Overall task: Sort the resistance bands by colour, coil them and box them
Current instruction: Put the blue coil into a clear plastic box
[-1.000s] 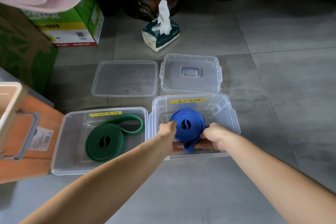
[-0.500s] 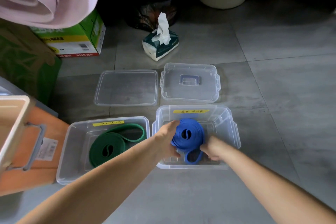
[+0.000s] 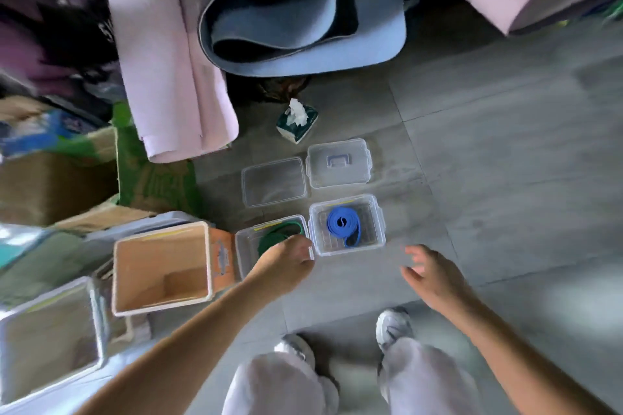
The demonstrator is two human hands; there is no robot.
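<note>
A coiled blue band (image 3: 343, 224) lies inside the right clear box (image 3: 379, 229) on the grey floor. A green band (image 3: 279, 236) lies in the left clear box (image 3: 243, 248), partly hidden by my left hand (image 3: 286, 263). My left hand hangs over the near corner of that box with loosely curled fingers and holds nothing. My right hand (image 3: 426, 274) is open in the air, near and to the right of the blue band's box. Two clear lids lie beyond the boxes: a flat one (image 3: 273, 181) and one with a handle (image 3: 338, 162).
A tissue pack (image 3: 296, 120) sits beyond the lids. An orange bin (image 3: 161, 266) and more containers stand at the left. Rolled mats, pink (image 3: 168, 54) and blue (image 3: 303, 10), hang over the far side. My shoes and trouser legs are at the bottom.
Both hands have let go of the blue band, which now lies in the right box. The view has risen and pulled back, so the boxes look smaller and my legs show.
</note>
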